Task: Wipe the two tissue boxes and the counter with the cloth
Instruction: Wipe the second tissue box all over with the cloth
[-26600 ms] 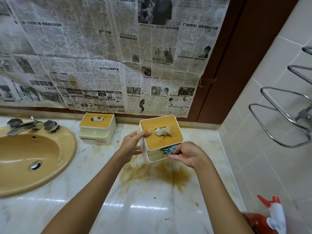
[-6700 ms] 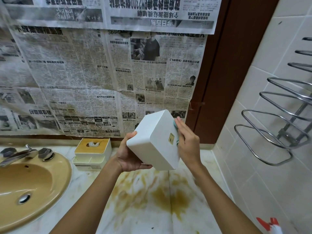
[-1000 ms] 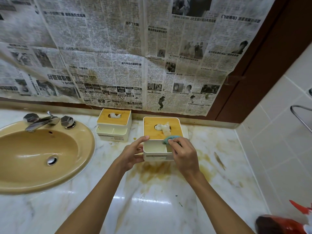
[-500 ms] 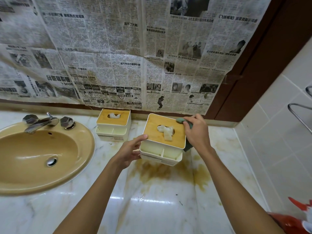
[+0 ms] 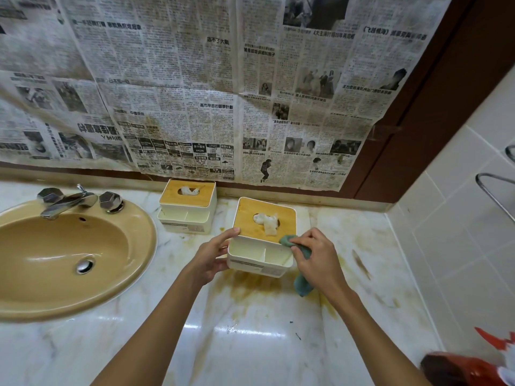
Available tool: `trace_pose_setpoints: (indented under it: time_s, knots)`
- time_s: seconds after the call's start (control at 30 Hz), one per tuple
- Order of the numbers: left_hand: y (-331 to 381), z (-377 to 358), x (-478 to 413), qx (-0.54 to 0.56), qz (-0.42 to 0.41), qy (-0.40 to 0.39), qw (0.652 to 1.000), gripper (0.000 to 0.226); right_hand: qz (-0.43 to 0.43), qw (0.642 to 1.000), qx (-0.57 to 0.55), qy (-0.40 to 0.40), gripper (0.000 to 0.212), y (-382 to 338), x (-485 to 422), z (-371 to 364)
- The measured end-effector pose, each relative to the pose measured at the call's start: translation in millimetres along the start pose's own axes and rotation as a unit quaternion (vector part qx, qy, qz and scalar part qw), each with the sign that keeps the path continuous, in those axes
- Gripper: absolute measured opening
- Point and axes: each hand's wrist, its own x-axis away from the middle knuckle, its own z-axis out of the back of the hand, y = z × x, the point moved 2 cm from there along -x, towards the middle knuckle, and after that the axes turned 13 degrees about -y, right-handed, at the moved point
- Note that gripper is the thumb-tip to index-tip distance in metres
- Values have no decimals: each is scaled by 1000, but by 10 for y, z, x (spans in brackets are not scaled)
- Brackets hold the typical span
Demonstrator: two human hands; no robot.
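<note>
A white tissue box with a wooden lid (image 5: 263,222) is held just above the stained marble counter (image 5: 250,330). My left hand (image 5: 211,257) grips its left side, thumb on the lid's corner. My right hand (image 5: 317,260) holds a teal cloth (image 5: 302,282) and presses it against the box's front right corner; the cloth's tail hangs below the hand. A second, similar tissue box (image 5: 188,207) stands on the counter by the back wall, to the left.
A tan sink (image 5: 64,257) with a chrome tap (image 5: 69,200) fills the left side. Yellow-brown stains spread under and right of the held box. A red spray bottle (image 5: 468,369) sits at the bottom right. Metal towel rails (image 5: 493,190) jut from the tiled right wall.
My right hand with the cloth has come from the box's back right corner to its front right corner. The box has tilted back toward level.
</note>
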Motion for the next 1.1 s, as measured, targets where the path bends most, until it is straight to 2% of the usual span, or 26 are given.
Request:
trace_pose_setpoints:
  time_s: [0.23,0.4,0.5,0.6,0.67,0.77,0.83,0.9,0.93,1.0,1.07,1.1]
  knots:
    - [1,-3,12,0,-13,-2,1000,69,49,997,-9,64,21,-245,-34,-70]
    - [82,14,37,45,-20,3,999,45,107,992,50,42,23,-165,61,-207]
    - [106,21,59,20,-20,-5,1000,36,90,993,25,72,22,-117,164,-227]
    - [101,54,65,2,-18,-1,1000,38,10,993,-85,79,21,-96,301,-237]
    - [85,90,58,-10,-17,5,1000,39,-85,976,-197,30,19,-14,412,-281]
    - [17,137,63,-14,-11,14,1000,50,-217,895,-382,-75,11,170,616,-423]
    - [-39,143,81,-10,-5,16,1000,59,-284,845,-429,-145,10,272,774,-541]
    - [-97,132,99,-6,-1,9,1000,65,-330,822,-421,-196,11,378,947,-676]
    - [-119,117,120,-5,0,5,1000,65,-346,833,-381,-205,11,452,1031,-743]
    - [-166,97,141,0,1,-3,1000,66,-349,886,-224,-206,14,540,1163,-814]
    - [-213,84,161,5,1,-8,1000,71,-330,929,-82,-144,21,527,1192,-744]
    - [-234,85,163,5,3,-11,1000,75,-311,940,-97,-100,20,476,1164,-666]
